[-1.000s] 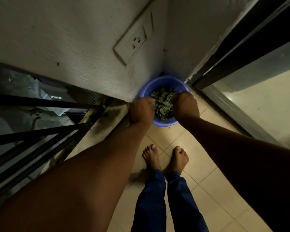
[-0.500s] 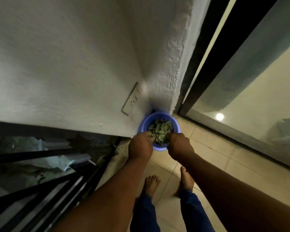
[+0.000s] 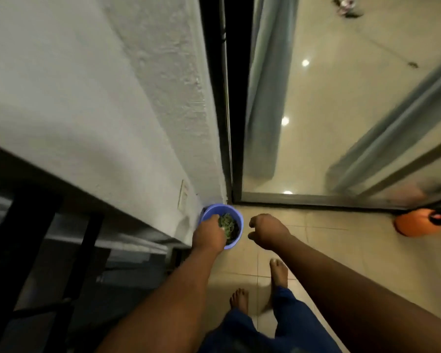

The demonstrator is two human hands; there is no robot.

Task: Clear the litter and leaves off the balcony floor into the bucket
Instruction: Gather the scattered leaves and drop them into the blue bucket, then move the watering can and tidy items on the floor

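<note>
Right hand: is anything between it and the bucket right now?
Nothing visible. The right hand hangs just right of the blue bucket, with only bare floor tile between them. The left hand is at the bucket's left rim, above the leaves.

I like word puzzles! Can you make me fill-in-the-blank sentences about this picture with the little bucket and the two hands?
1. The small round plastic bucket by the wall is coloured ____.
2. The bucket holds a pile of green ____.
3. The ____ hand is over the bucket; the other hand is off to its side, holding nothing.
4. The round object on the tiled floor by the glass door is coloured ____.

Missing words: blue; leaves; left; orange
</note>
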